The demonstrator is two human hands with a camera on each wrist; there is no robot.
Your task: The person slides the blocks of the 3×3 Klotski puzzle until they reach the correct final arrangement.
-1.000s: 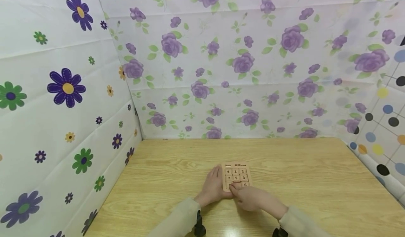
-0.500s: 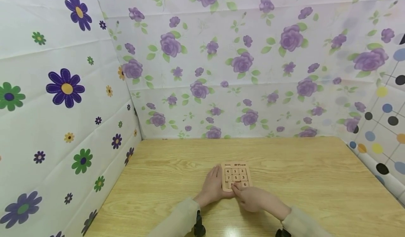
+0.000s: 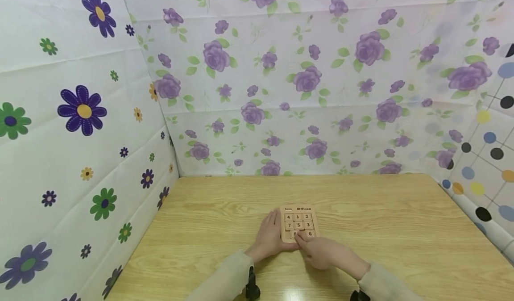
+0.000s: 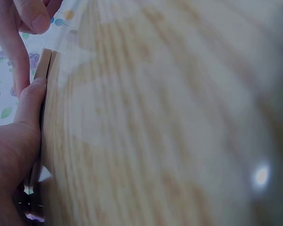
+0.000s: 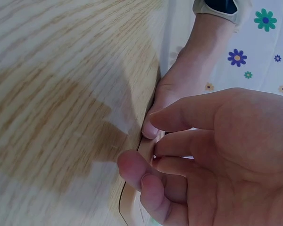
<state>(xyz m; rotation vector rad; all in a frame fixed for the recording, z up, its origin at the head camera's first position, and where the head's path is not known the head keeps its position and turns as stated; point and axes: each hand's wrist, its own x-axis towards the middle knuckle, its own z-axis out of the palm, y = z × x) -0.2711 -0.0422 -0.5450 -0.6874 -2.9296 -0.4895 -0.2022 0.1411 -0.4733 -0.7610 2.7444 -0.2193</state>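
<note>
A wooden number slide puzzle [image 3: 284, 236] lies flat on the table, its numbered tiles facing up. My left hand [image 3: 268, 236] lies along its left side with straight fingers, the thumb along the near edge. In the left wrist view that thumb [image 4: 30, 101] presses the puzzle's edge [image 4: 43, 63]. Fingertips of my right hand [image 3: 319, 252] touch the bottom row beside the 8 tile [image 3: 294, 233], which sits partly right of the 7 above it. The right wrist view shows the right hand's outer fingers [image 5: 153, 193] bent loosely over the puzzle's edge [image 5: 128, 205]. Right fingertips hide the bottom row's middle.
The wooden table [image 3: 381, 220] extends around the puzzle on all sides. Flower-patterned cloth [image 3: 249, 82] hangs behind its far edge, with another cloth [image 3: 64, 158] on the left and a dotted one [image 3: 490, 158] on the right.
The 8 tile has slid slightly right along the bottom row, with my right fingertips moving right along it. My left hand and the puzzle frame stay in place.
</note>
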